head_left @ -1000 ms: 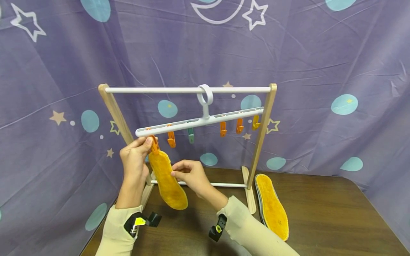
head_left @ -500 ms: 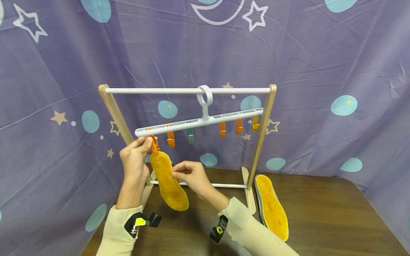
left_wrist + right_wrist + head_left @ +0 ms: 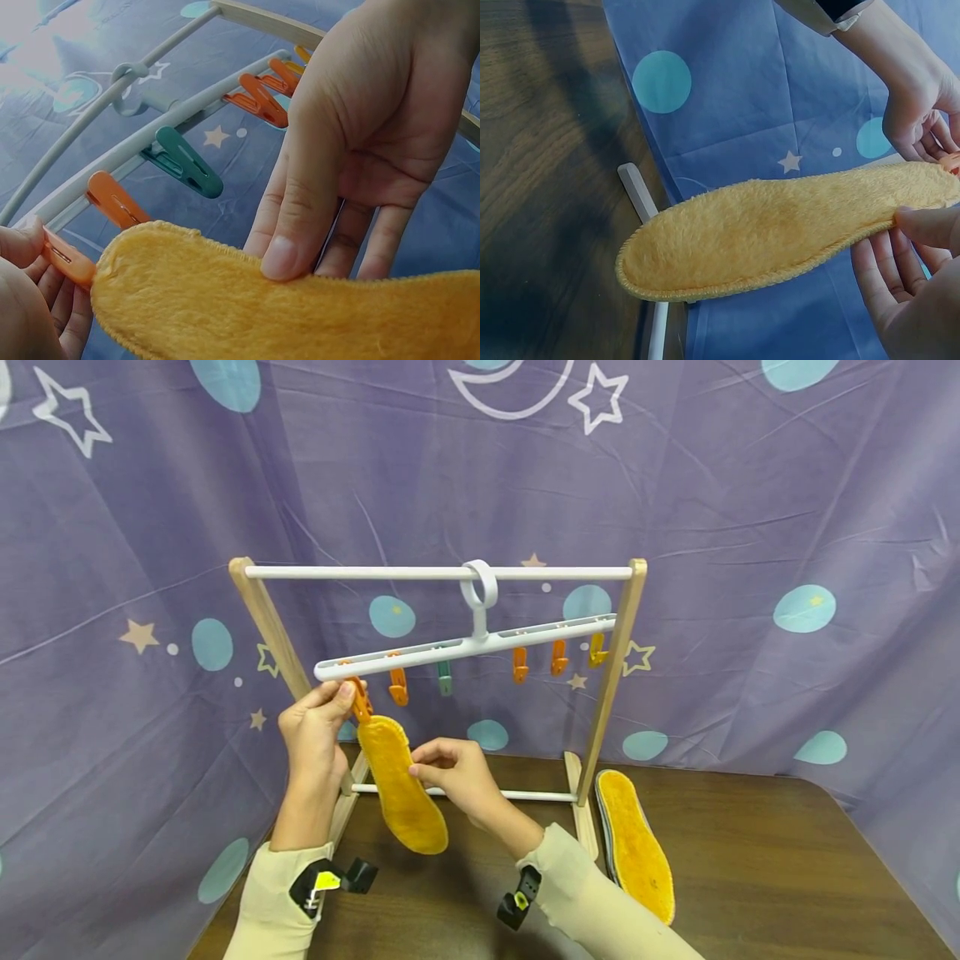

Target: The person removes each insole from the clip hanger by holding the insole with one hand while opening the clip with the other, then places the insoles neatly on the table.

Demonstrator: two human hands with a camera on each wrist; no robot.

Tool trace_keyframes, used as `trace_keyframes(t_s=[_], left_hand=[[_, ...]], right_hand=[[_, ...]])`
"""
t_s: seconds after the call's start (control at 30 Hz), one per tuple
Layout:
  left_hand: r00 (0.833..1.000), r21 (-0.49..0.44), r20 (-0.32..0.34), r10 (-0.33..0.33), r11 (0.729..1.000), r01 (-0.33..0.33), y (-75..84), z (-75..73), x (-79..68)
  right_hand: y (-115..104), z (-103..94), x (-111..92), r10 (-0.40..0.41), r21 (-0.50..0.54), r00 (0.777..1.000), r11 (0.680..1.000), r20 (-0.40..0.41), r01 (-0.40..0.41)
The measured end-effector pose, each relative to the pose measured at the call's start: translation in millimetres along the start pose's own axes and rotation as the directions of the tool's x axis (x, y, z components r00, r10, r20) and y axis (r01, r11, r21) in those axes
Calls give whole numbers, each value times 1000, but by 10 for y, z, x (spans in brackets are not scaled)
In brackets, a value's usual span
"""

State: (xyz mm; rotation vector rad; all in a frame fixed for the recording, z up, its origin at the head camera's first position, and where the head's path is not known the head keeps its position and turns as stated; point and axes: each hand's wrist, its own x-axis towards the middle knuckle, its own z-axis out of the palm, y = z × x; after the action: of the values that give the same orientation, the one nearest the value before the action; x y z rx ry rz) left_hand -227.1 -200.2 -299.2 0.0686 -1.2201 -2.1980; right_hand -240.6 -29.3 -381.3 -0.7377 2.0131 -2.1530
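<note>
My left hand (image 3: 315, 727) pinches the orange clothespin (image 3: 360, 700) at the near left end of the white clip hanger (image 3: 420, 657). A fuzzy yellow-orange insole (image 3: 405, 793) slants down from the clothespin's tip. My right hand (image 3: 459, 777) holds its right edge between thumb and fingers. In the left wrist view, the clothespin (image 3: 71, 257) meets the rounded end of the insole (image 3: 195, 292). The right wrist view has the insole (image 3: 765, 232) stretched lengthwise, its broad end over the rack's base; the right thumb (image 3: 930, 225) lies on its edge.
The hanger hooks over the top bar (image 3: 360, 573) of a wooden-sided rack (image 3: 615, 685) and tilts down to the left. Several other clips, including a green one (image 3: 445, 678), hang along it. Another insole (image 3: 637, 847) lies on the brown table (image 3: 780, 860) at right, before a purple curtain (image 3: 720, 527).
The insole has shifted slightly right and down, its upper end moving toward the clothespin's tip. The right hand has moved a little right with it. The left hand stays on the clothespin.
</note>
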Motion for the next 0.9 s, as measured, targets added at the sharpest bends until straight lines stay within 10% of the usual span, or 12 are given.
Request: trace_keyframes(t_s=[0.9], left_hand=[[1000, 23, 10, 0, 1000, -1, -42, -25, 18]], right_hand=[[61, -227, -33, 15, -31, 999, 999, -37, -16]])
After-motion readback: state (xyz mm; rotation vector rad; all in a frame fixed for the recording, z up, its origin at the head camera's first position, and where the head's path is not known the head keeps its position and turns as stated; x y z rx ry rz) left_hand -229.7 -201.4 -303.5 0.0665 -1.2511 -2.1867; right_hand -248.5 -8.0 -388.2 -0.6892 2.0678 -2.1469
